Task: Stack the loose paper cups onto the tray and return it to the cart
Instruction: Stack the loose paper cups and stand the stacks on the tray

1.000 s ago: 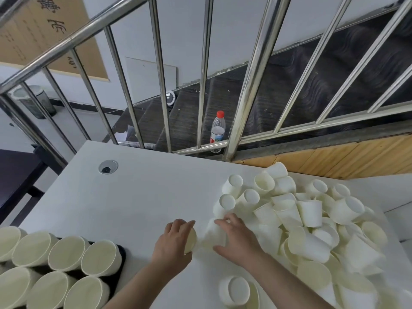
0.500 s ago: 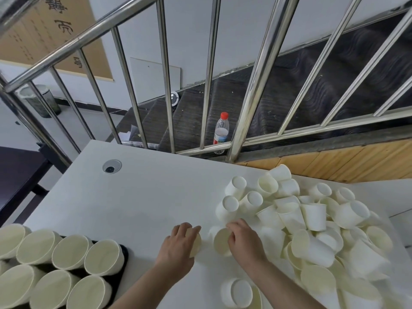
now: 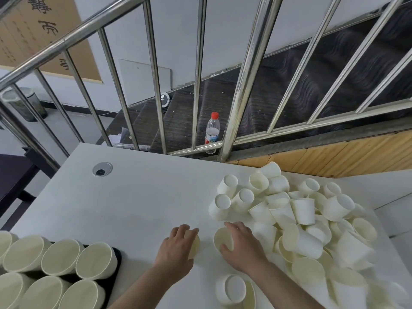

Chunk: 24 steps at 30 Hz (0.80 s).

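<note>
Looks like an office or some institutional building, set up right by a stairwell. There's a white desk (image 3: 133,197) with a round cable grommet (image 3: 102,169), backed against a stainless steel railing (image 3: 240,85) over dark stairs (image 3: 223,103). A framed calligraphy panel (image 3: 44,34) hangs on the plain white wall, a mesh wastebasket (image 3: 24,103) stands on the floor below, and a water bottle (image 3: 212,130) stands on a step.

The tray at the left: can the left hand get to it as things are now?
Probably yes. The left hand holds a cup, and only bare table lies between it and the tray. The tray's cup stacks stand open at the top.
</note>
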Each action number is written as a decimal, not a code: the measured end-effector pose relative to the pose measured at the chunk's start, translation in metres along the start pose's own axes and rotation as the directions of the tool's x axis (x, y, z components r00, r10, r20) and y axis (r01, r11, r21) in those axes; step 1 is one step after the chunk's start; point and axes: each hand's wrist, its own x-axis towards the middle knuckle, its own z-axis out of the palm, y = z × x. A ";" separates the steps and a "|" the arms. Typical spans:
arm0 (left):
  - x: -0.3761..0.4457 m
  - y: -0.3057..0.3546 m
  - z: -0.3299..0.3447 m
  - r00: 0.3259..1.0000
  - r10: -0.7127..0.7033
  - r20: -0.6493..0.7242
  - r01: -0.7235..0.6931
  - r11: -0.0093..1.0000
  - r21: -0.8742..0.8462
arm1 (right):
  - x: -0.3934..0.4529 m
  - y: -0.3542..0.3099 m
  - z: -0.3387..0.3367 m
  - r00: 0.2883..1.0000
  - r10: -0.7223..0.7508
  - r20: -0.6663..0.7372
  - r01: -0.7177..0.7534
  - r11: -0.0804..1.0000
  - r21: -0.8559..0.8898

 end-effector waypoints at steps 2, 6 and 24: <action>-0.001 0.000 0.000 1.000 0.004 -0.004 -0.004 1.000 -0.001 | -0.003 -0.003 0.003 0.998 -0.049 0.031 0.050 0.998 -0.036; -0.003 0.001 -0.002 1.000 0.012 -0.004 -0.012 1.000 -0.004 | -0.005 -0.009 0.006 0.995 -0.087 0.051 0.091 0.992 -0.087; -0.058 0.020 -0.015 0.977 0.073 -0.200 -0.096 0.990 -0.104 | -0.078 -0.034 -0.006 0.970 -0.144 -0.197 0.149 0.989 0.013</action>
